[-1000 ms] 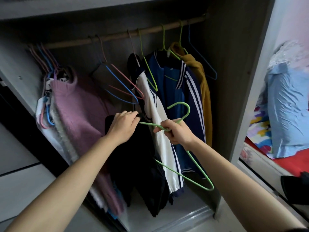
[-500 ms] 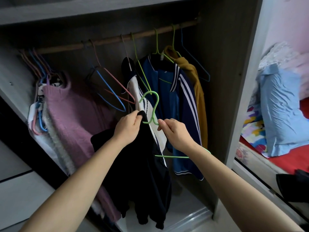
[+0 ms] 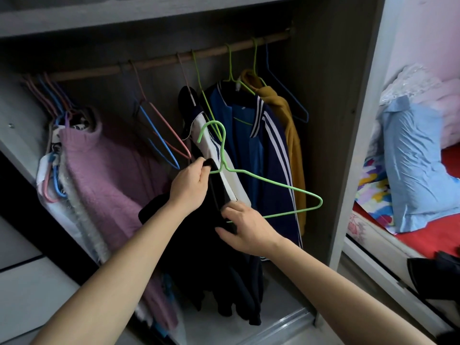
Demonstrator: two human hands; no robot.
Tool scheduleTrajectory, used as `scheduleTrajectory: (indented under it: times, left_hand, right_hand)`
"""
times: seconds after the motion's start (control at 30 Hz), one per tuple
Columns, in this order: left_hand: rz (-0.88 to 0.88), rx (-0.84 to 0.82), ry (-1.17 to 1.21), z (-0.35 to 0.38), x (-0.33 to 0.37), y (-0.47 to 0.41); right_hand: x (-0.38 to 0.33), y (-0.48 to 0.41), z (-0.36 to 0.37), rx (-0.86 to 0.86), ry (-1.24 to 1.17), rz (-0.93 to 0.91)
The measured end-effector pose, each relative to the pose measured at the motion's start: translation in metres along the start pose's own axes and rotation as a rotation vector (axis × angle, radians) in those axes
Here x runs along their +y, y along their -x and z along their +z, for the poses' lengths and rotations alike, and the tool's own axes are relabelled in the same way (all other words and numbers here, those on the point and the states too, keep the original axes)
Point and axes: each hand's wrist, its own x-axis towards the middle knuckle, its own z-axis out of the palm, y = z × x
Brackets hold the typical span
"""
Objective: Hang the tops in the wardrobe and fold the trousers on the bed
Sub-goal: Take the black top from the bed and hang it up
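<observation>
Two bare hands met below the brown wooden wardrobe rail (image 3: 159, 64). The left hand (image 3: 190, 181) pinched the edge of a black fabric top (image 3: 199, 247) together with one shoulder of a light-green wire hanger (image 3: 270, 182), whose hook stood free beneath the rail. The right hand (image 3: 246, 227), lower still, lay on the same black cloth, thumb spread; whether it gripped could not be told. From the rail hung a navy jacket with white stripes (image 3: 249, 150), a mustard-yellow top (image 3: 291, 125) and, toward its left end, a pink knitted sweater (image 3: 104, 170). The jacket's white collar tag (image 3: 237, 86) was too small to read.
</observation>
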Motion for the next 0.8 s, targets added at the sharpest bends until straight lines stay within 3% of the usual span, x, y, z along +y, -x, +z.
scheduleTrajectory:
  times: [0.1, 0.17, 0.33, 0.47, 0.57, 0.8]
  left_hand:
    - [0.001, 0.005, -0.013, -0.001, -0.004, -0.001]
    - [0.03, 0.005, -0.014, -0.002, -0.003, 0.002]
    - [0.033, -0.014, -0.081, 0.005, -0.008, 0.007]
    - [-0.01, -0.047, -0.118, 0.009, -0.02, 0.008]
    - [-0.068, -0.031, -0.103, 0.006, -0.031, 0.008]
    - [-0.105, -0.022, -0.06, -0.006, -0.048, 0.009]
  right_hand:
    - [-0.008, 0.004, -0.005, -0.096, -0.186, 0.15]
    - [-0.006, 0.005, -0.01, -0.232, -0.184, 0.241]
    - [-0.001, 0.007, -0.024, -0.498, 0.105, 0.224]
    - [0.001, 0.017, -0.024, -0.644, 0.487, 0.03]
    - [0.012, 0.027, -0.027, -0.627, 0.545, -0.015]
    - [0.047, 0.046, -0.036, -0.307, 0.36, 0.018]
